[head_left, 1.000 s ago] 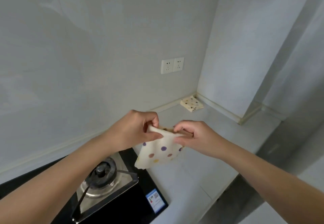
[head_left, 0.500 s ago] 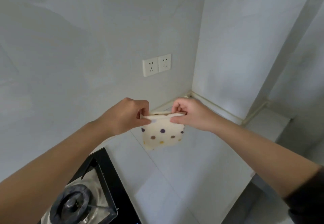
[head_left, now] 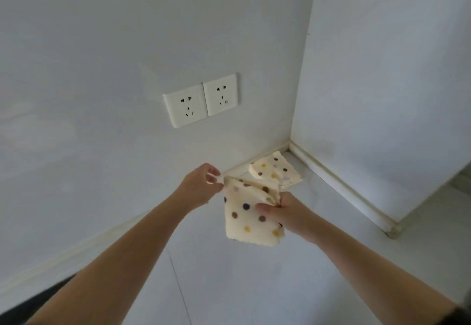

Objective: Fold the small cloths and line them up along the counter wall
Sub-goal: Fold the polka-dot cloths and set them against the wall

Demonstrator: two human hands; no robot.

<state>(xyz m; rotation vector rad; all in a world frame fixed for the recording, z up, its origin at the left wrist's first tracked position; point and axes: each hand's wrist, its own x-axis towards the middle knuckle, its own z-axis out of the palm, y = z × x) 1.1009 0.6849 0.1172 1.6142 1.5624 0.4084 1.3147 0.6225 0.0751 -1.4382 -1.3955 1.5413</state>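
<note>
A cream cloth with coloured dots [head_left: 248,219] hangs folded between my two hands, above the white counter [head_left: 254,281]. My left hand [head_left: 201,188] pinches its upper left corner near the back wall. My right hand [head_left: 286,211] grips the upper right corner, thumb on the front face. A second dotted cloth [head_left: 276,170] lies folded on the counter in the corner, against the back wall, just beyond the held one.
Two white wall sockets [head_left: 201,100] sit on the back wall above the cloths. A side wall [head_left: 382,95] closes the corner on the right, with a raised strip [head_left: 339,184] along its foot. The dark hob edge [head_left: 35,301] shows at the lower left.
Both hands carried the folded dotted cloth forward and to the right, toward the corner. The view followed, so the hob has slid almost out of sight and the corner cloth is close.
</note>
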